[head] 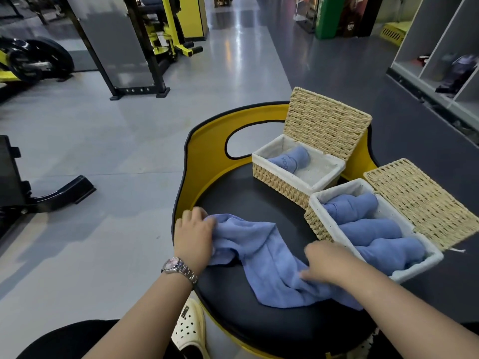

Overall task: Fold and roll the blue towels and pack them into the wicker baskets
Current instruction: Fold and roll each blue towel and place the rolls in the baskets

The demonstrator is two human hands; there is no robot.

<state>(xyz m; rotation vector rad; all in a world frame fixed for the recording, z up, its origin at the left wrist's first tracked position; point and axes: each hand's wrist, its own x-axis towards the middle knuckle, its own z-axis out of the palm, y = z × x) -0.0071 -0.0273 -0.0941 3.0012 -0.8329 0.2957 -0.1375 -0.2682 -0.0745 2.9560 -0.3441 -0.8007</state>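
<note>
A loose blue towel (261, 252) lies crumpled across the black round pad (248, 200). My left hand (193, 230) grips its far left corner at the pad's edge. My right hand (325, 263) pinches the towel's near right part, just in front of the near wicker basket (315, 221). That basket has its lid open and holds three rolled blue towels (368, 229) side by side. The far wicker basket (274, 178), lid also up, holds one rolled blue towel (291, 159) against its left side.
The pad has a raised yellow rim (193, 161) with a handle cutout at the back. Gym machines (160, 45) and a black bench foot (64, 190) stand on the grey floor to the left. Open shelves (440, 55) are at the right. My shoe (190, 330) is below the pad.
</note>
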